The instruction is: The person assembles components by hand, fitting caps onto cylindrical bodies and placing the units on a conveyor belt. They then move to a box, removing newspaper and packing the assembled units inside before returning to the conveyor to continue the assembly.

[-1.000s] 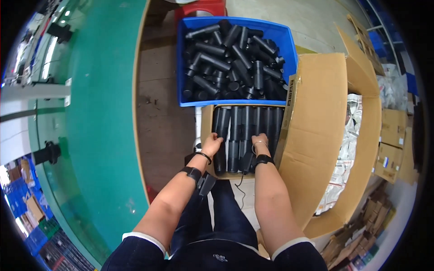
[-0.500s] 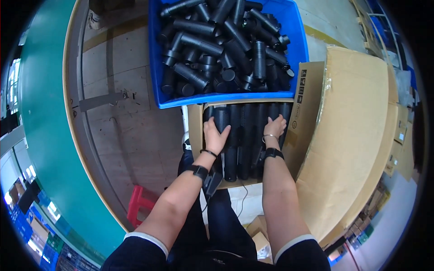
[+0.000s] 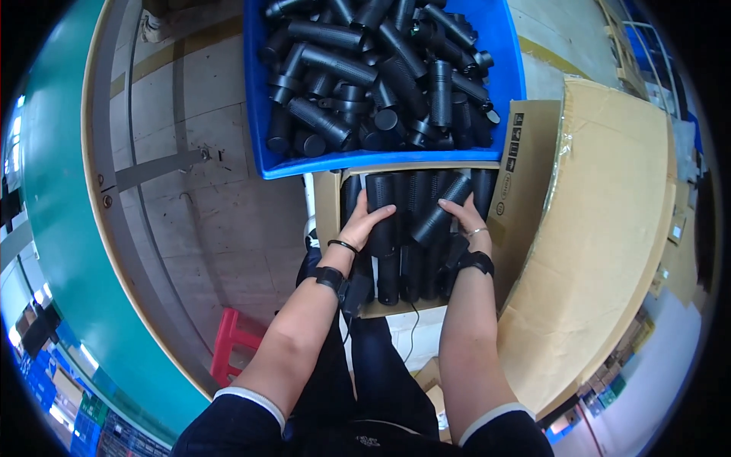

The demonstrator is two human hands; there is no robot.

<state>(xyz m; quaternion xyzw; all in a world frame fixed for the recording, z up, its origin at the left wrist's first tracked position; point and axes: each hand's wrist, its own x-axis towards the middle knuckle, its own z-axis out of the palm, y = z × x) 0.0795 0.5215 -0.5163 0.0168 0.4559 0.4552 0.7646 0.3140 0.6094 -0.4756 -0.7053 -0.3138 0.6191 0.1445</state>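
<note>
Rows of black ribbed cylinders (image 3: 388,278) fill an open cardboard box (image 3: 328,209) in front of me. My left hand (image 3: 361,227) grips one black cylinder (image 3: 382,190), thumb on one side and fingers on the other; it stands nearly in line with the row. Tilted across the row, another ribbed black cylinder (image 3: 432,221) is held in my right hand (image 3: 467,218), its upper end leaning right. The undersides of both held cylinders are hidden. Both wrists carry black straps with small dark devices.
Beyond the box, a blue bin (image 3: 350,162) holds a jumbled heap of similar black cylinders. A large cardboard flap (image 3: 594,228) rises along the right. On the left runs a green-topped table (image 3: 61,228), with a red stool (image 3: 230,346) beside its edge. A thin cable hangs below the box.
My right hand has lifted a cylinder out of line and tilted it, moving slightly nearer me. The left hand's cylinder has shifted slightly right and is raised above its neighbours.
</note>
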